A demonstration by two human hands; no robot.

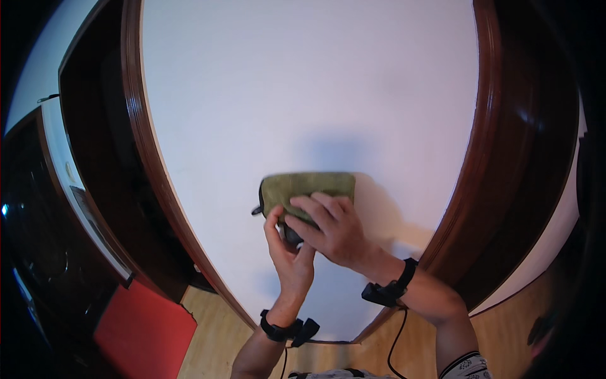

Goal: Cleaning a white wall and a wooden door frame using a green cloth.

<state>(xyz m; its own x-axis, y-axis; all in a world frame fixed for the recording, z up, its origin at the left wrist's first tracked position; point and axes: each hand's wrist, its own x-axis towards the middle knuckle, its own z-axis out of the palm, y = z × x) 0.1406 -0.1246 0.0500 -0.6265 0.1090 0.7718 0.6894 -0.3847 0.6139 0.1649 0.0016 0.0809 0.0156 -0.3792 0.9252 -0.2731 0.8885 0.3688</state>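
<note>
A green fabric pouch (307, 182) with a dark edge and a black tab at its left end is held up in front of a white wall. My left hand (291, 258) grips its lower left part, with the thumb and fingers around a dark piece (292, 236) at the pouch's underside. Across the front of the pouch lies my right hand (331, 227), its fingers spread over the fabric. What the dark piece is cannot be told, as the fingers partly hide it. Each wrist wears a black strap with a small black device and a cable.
The white wall (307, 85) stands between two dark brown wooden door frames (156, 156), (466, 166). A red mat (147, 327) lies at lower left on the wood-look floor (206, 327). Farther left is a dark, glossy panelled surface (42, 227).
</note>
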